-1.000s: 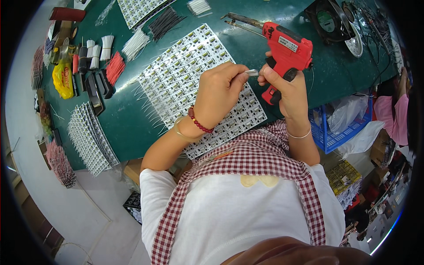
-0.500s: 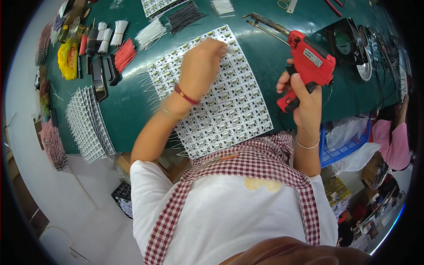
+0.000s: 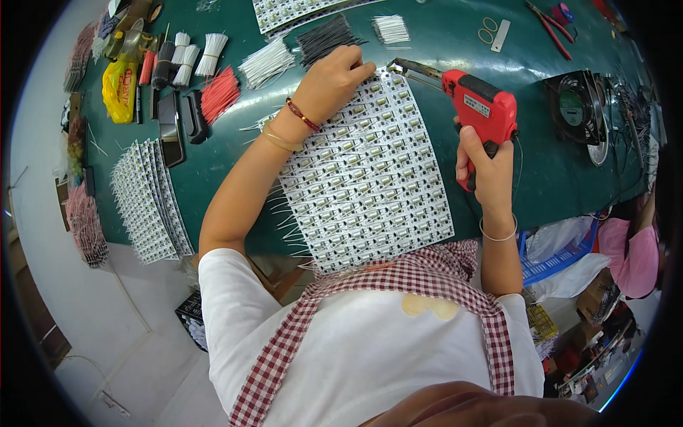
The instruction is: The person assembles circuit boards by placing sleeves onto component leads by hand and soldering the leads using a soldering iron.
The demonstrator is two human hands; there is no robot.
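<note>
On the table in front of me lies a white circuit board panel (image 3: 377, 178) with rows of small components, its left edge fringed with thin white wires. My left hand (image 3: 334, 82) is at the panel's far edge, thumb and fingers pinched together; whatever they pinch is hidden. In my right hand (image 3: 485, 167) is a red soldering gun (image 3: 480, 107), held by its grip. Its metal tip points left and reaches the panel's far right corner, close to my left fingertips. Whether the tip touches the board I cannot tell.
Beyond the panel lie black wires (image 3: 329, 39), white wires (image 3: 267, 62) and red wires (image 3: 220, 95). More panels (image 3: 146, 203) are stacked at the left. A black fan (image 3: 573, 107), red-handled pliers (image 3: 551, 32) and scissors (image 3: 487, 30) are on the right side.
My left hand has moved from over the panel to its far edge. The soldering gun has come left and nearer, bringing its tip to the panel's corner. The whole view has shifted slightly.
</note>
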